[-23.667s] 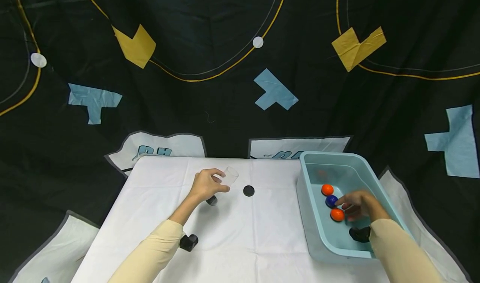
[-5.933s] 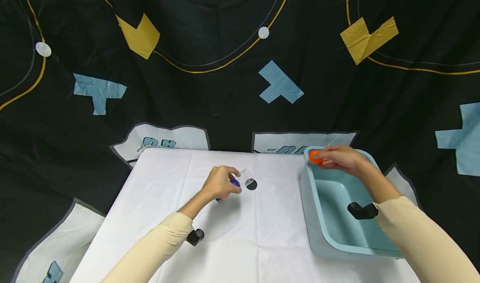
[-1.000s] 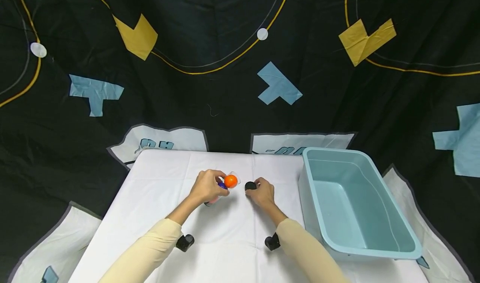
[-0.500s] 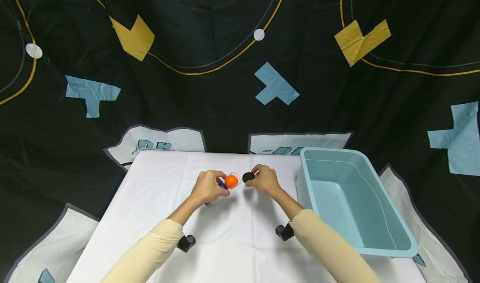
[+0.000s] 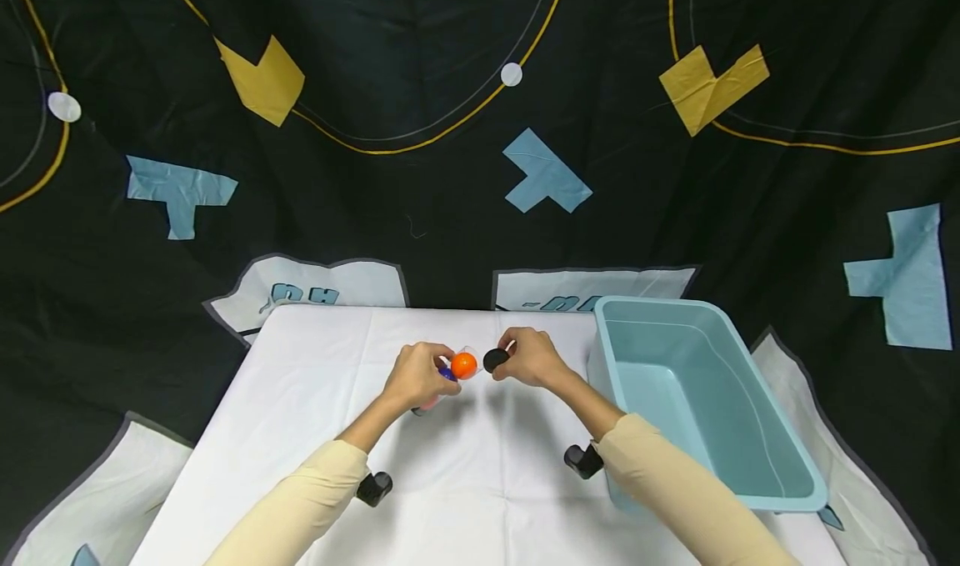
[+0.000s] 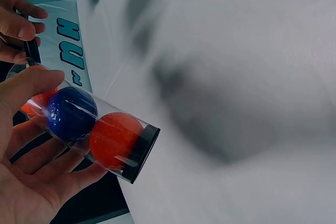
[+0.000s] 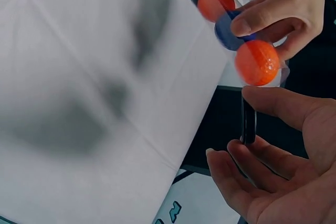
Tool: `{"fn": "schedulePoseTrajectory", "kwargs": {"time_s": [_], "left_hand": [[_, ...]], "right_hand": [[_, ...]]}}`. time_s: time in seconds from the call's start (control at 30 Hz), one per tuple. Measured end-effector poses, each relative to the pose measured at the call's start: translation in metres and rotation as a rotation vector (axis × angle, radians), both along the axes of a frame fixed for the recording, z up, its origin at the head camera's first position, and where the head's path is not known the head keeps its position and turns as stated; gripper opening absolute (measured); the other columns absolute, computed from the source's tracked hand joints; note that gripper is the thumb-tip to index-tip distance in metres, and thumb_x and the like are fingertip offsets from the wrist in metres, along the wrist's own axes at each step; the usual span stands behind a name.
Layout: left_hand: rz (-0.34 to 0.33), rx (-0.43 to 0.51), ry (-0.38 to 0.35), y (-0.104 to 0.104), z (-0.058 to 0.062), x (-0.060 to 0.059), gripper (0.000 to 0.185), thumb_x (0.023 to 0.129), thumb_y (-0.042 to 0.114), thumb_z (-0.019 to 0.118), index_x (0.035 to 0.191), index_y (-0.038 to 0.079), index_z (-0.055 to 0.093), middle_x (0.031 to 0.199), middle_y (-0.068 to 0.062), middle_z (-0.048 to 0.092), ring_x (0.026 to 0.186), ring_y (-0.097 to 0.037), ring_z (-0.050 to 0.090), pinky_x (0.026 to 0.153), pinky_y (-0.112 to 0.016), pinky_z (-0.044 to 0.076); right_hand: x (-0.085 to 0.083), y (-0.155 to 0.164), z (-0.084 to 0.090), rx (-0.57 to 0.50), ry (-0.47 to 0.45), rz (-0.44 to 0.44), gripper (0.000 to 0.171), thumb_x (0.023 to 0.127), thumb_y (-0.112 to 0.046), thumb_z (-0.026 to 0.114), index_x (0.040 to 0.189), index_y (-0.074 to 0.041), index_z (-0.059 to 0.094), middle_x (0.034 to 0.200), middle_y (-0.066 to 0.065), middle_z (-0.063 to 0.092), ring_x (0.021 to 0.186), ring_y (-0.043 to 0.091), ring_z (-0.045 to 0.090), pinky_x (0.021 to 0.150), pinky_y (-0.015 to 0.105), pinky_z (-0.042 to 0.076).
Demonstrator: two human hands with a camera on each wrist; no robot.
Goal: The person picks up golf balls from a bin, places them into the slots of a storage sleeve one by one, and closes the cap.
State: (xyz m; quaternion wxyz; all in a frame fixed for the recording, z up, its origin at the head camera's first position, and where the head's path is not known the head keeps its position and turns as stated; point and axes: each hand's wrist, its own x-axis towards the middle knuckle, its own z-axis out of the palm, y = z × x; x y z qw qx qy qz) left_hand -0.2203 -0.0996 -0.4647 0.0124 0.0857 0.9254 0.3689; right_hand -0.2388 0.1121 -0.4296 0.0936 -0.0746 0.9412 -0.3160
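Note:
My left hand grips a clear tube, tilted above the white table. Inside it, in a row, sit an orange ball at the upper end, a blue ball partly behind the thumb, and another orange ball. A black cap closes the tube's lower end. My right hand pinches a second black cap by its edges between thumb and fingers. In the head view this cap is close beside the tube's upper end; whether they touch I cannot tell.
A light blue bin stands at the table's right side, near my right forearm. White cloth covers the table. Black devices sit at both wrists. Behind the table hangs a dark curtain with tape shapes.
Balls that lay in the bin are now in the tube. During the last second my right hand has lifted the black cap off the table and brought it towards the tube's upper end.

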Motion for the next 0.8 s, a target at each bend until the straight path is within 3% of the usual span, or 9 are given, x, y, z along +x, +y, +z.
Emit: {"fn": "schedulePoseTrajectory", "kwargs": {"time_s": [0.3,0.43,0.63,0.8], "left_hand": [[-0.025,-0.007,0.023,0.008,-0.001,0.001,0.033,0.064,0.015,0.093,0.093,0.012,0.078,0.08,-0.005,0.076,0.071,-0.015,0.067,0.07,-0.032,0.055],[-0.048,-0.005,0.012,0.012,-0.002,0.003,0.034,0.065,0.016,0.093,0.096,0.011,0.078,0.081,-0.004,0.076,0.072,-0.015,0.066,0.069,-0.032,0.055],[-0.073,0.01,0.01,0.02,-0.003,0.004,0.035,0.065,0.017,0.093,0.097,0.013,0.078,0.082,-0.003,0.076,0.071,-0.014,0.066,0.066,-0.029,0.054],[-0.078,0.013,0.039,0.026,-0.006,0.004,0.035,0.063,0.018,0.094,0.094,0.013,0.078,0.082,-0.004,0.076,0.072,-0.014,0.066,0.068,-0.03,0.055]], "right_hand": [[-0.005,0.007,0.005,-0.036,-0.015,0.057,0.037,0.071,-0.019,0.09,0.102,-0.009,0.073,0.09,0.006,0.07,0.09,0.024,0.059,0.071,0.031,0.049],[-0.006,0.01,0.005,-0.123,-0.095,0.079,0.039,0.074,-0.022,0.089,0.107,-0.009,0.073,0.094,0.007,0.07,0.082,0.022,0.063,0.072,0.029,0.055],[-0.005,0.013,0.003,-0.272,-0.26,0.075,0.039,0.081,-0.021,0.085,0.113,-0.006,0.069,0.101,0.011,0.072,0.082,0.023,0.067,0.079,0.038,0.061],[-0.005,0.015,0.002,-0.298,-0.276,0.069,0.038,0.081,-0.017,0.085,0.113,-0.005,0.07,0.098,0.011,0.074,0.077,0.024,0.071,0.078,0.036,0.062]]}}
